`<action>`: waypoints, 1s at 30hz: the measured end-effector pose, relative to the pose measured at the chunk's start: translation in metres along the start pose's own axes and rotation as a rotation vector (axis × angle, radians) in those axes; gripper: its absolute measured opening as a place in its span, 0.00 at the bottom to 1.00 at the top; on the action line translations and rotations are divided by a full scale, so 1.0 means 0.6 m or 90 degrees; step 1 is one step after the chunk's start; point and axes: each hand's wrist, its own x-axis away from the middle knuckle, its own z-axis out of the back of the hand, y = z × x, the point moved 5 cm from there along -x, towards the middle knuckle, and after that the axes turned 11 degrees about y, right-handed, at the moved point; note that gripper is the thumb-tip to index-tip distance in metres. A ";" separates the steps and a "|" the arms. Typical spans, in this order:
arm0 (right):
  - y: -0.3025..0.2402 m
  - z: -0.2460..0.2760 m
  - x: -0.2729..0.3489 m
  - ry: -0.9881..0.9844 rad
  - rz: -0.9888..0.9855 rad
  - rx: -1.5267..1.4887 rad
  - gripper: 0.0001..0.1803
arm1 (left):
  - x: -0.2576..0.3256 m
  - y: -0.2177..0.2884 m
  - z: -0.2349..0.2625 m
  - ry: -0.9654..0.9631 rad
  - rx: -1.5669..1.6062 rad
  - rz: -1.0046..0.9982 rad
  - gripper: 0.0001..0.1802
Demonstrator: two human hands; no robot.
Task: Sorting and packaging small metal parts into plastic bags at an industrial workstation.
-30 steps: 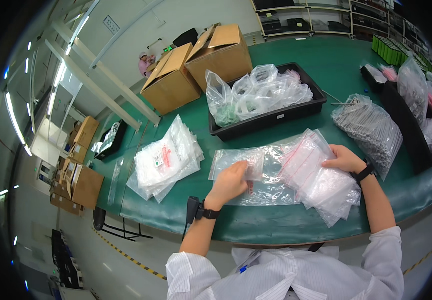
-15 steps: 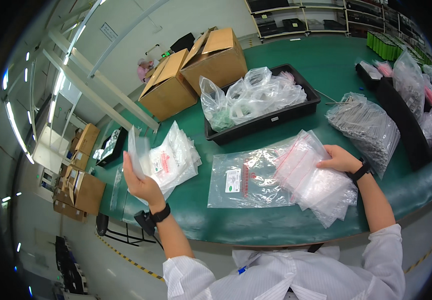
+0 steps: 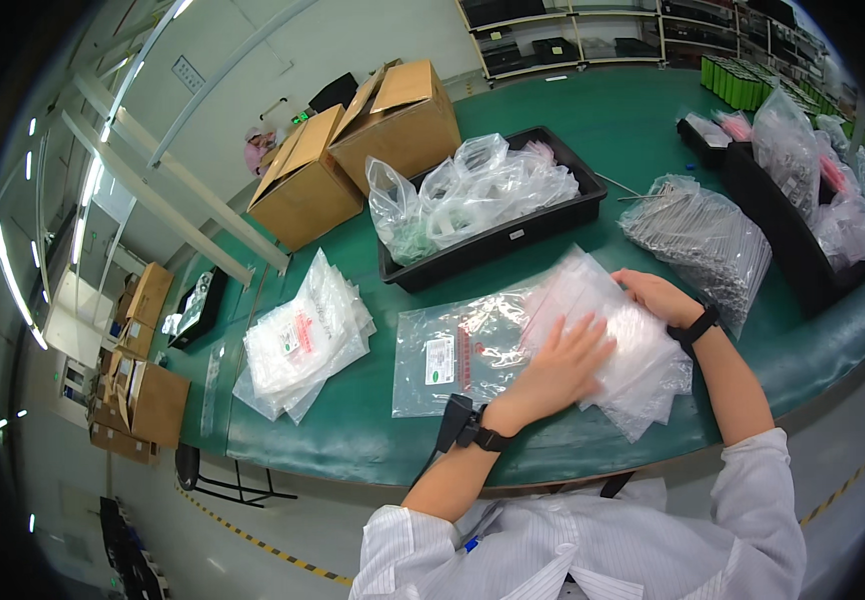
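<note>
My left hand (image 3: 560, 366) lies flat, fingers spread, on a stack of clear plastic zip bags (image 3: 621, 345) on the green table (image 3: 373, 440). My right hand (image 3: 658, 294) rests on the far edge of the same stack. A single flat clear bag with a small label (image 3: 453, 352) lies just left of the stack, partly under it. Further left sits a fanned pile of clear bags (image 3: 303, 338). Both wrists wear black bands.
A black tray (image 3: 543, 222) holding bunched clear bags stands behind the stack. Two open cardboard boxes (image 3: 358, 150) sit at the back left. A bag of dark small parts (image 3: 705, 238) lies right, beside dark bins (image 3: 803, 230) with more bags.
My left hand has come back from the pile at the left, where it put a bag down, and now rests on the stack. My right hand stayed on the stack.
</note>
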 end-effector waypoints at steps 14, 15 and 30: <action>-0.007 -0.010 0.006 0.006 -0.010 0.130 0.21 | 0.220 -0.103 0.153 -0.125 -0.088 0.378 0.36; -0.005 -0.013 0.001 0.007 0.004 0.127 0.21 | 0.221 -0.107 0.151 -0.086 -0.110 0.351 0.32; 0.028 0.005 -0.004 0.067 0.021 0.123 0.18 | 0.232 -0.126 0.484 0.375 -0.669 0.155 0.22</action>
